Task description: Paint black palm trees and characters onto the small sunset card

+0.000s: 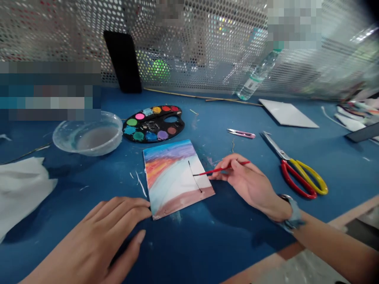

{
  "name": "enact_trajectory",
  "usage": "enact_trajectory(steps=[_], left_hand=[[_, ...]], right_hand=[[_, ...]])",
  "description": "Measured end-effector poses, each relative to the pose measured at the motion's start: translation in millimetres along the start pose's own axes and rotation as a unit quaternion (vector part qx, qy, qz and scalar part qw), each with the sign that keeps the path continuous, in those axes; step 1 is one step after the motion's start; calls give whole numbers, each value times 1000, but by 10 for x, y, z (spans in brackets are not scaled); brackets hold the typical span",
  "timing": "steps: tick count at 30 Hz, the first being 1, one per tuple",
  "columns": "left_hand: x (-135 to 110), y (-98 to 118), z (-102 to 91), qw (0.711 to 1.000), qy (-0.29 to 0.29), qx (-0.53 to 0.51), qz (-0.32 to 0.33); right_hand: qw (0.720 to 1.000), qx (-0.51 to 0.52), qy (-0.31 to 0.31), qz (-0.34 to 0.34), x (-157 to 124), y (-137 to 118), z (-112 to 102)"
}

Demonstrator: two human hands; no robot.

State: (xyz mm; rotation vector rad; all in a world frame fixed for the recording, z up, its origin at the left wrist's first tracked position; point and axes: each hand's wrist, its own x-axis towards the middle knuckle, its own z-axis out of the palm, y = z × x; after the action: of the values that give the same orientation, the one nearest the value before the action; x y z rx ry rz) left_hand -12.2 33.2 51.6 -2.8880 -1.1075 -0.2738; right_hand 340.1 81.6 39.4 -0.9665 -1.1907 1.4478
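Note:
A small painted card (174, 177) with bands of blue, purple, orange and brown and a thin black line lies on the blue table (207, 236). My right hand (248, 183) pinches a thin red paintbrush (220, 170) whose tip touches the card near the black line. My left hand (103, 236) lies flat on the table, fingers stretched out, fingertips pressing the card's near left corner.
A black paint palette (154, 124) and a clear bowl of cloudy water (89, 136) sit behind the card. Red-and-yellow scissors (299, 173), small pink snips (241, 133), a white sheet (288, 113), a plastic bottle (257, 77), a black phone (122, 61) and white tissue (20, 189) surround them.

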Motion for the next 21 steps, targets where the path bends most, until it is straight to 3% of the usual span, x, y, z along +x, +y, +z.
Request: enact_trajectory(steps=[6,13,21], left_hand=[[-23,32,-2,1000,19,7,3],[-51,28,47,1000,22,-20,-7],[-54,2,65,999,6,-49,-16]], right_hand=[[998,-41,-54,-12,143,-40,-172],[993,-55,-104,1,109,-60,-170],[993,-69,-97,15,103,-11,-221]])
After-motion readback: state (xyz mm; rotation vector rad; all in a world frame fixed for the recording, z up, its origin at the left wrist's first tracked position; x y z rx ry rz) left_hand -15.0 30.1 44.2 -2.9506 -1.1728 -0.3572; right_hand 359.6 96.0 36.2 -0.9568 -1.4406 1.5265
